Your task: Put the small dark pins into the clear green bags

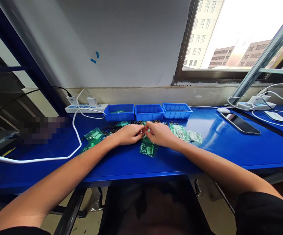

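Note:
My left hand point(129, 134) and my right hand point(159, 133) meet above the middle of the blue table, fingertips pinched together. Whatever is between the fingers is too small and hidden to make out. Just below them lies a small green clear plastic bag point(148, 150) with pale pieces inside; I cannot tell whether the fingers touch it. Left of my left hand are more green bags point(93, 134) and a heap of small black parts point(108, 129). By my right wrist lie several filled green bags point(179, 131), with small dark and brassy parts behind.
Three blue bins point(149, 112) stand in a row behind the hands. A power strip point(86, 107) with a white cable point(76, 133) is at the left. On the right lie a phone point(239, 123) and another power strip point(256, 105). A metal post point(261, 55) rises there.

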`<action>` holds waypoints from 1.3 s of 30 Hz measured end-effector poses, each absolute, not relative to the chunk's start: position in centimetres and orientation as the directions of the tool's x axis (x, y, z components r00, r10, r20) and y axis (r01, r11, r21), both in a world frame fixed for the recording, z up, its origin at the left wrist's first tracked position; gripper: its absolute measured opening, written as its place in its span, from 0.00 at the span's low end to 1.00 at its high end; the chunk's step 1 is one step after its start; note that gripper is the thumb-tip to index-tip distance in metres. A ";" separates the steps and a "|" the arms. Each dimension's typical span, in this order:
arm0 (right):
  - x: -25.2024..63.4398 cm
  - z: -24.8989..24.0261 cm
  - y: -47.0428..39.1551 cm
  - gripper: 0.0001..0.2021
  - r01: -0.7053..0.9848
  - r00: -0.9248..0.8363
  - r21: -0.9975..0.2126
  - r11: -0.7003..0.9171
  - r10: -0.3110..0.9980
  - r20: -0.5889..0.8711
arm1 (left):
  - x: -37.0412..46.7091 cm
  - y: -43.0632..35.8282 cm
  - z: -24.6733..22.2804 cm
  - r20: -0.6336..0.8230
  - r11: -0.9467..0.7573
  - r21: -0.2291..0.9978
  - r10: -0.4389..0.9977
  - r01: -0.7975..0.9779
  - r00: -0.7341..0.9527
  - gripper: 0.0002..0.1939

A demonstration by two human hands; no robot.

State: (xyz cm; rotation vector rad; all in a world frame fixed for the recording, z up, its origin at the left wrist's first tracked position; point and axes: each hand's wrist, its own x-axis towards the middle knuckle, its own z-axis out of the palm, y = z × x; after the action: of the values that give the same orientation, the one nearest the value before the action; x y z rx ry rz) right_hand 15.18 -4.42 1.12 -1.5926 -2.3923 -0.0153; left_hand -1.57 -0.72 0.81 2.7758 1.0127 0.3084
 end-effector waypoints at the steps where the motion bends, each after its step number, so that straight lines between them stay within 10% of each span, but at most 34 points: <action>1: 15.2 1.1 -4.4 0.08 0.904 -0.371 -0.134 0.405 0.901 0.224 | -1.6 -0.7 0.8 0.134 -0.754 0.229 0.651 0.616 0.747 0.08; 39: 15.2 1.1 -4.2 0.13 0.928 -0.335 -0.103 0.358 0.923 0.192 | -1.7 -0.4 0.5 0.175 -0.771 0.314 0.620 0.554 0.765 0.10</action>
State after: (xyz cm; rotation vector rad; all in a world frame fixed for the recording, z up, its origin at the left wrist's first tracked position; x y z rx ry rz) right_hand 15.17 -4.17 1.05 -1.6657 -2.4024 -0.0362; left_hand -1.69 -0.36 0.54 2.7170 0.9194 0.3952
